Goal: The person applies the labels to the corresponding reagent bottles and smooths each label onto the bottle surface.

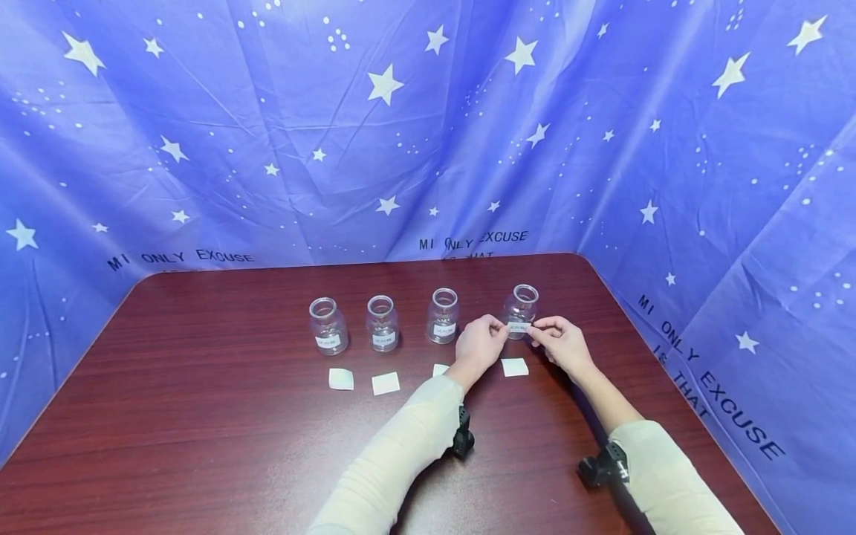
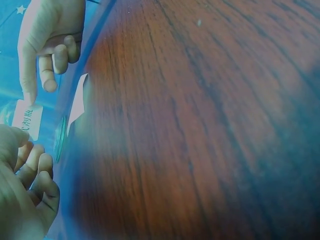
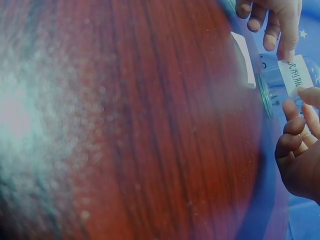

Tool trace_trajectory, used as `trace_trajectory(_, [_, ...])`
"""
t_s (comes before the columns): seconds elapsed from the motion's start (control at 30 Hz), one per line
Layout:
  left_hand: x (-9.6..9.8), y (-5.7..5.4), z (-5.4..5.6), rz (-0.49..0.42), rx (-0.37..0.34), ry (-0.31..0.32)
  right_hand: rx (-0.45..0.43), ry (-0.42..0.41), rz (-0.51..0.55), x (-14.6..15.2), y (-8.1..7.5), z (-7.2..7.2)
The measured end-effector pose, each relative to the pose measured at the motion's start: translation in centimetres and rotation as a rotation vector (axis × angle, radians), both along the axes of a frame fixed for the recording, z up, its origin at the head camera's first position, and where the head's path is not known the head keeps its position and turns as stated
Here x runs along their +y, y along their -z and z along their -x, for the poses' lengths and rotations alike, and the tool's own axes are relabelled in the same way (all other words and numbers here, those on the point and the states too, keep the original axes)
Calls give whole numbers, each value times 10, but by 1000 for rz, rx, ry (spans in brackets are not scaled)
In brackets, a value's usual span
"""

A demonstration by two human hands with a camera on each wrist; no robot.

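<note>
Both hands are at a small white label with dark print, lying across the front of the rightmost clear glass jar. My left hand pinches the label's left end, thumb on its face. At the right end, my right hand pinches it the same way. In the left wrist view the printed label spans from one thumb to the other. The remaining fingers of both hands are bent and apart from it. The jar stands upright and lidless, its glass showing behind the label in the right wrist view.
Three more open glass jars, a left one, a second and a third, stand in a row, each labelled. White paper pieces lie before the jars, one partly hidden by my left arm. Blue star-patterned cloth borders the table.
</note>
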State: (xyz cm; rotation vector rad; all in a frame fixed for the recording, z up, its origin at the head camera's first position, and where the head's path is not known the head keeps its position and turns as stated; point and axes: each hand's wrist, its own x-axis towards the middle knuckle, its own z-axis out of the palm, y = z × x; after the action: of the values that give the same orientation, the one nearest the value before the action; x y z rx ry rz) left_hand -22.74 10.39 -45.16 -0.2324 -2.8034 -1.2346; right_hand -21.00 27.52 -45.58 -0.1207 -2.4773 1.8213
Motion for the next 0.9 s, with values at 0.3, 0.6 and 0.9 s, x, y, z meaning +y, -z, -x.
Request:
trace_trajectory(0.3, [-2,-1,-2,9,9,-20,-17,-3,40,-1,-2,0])
trace_trajectory(0.6, [1,-5,1,6,-32,23,-6,-32,40,-11,-18,-7])
trace_trajectory(0.9, [4,-6,-1,-13,-34,17,50,15,-77,-9,2,4])
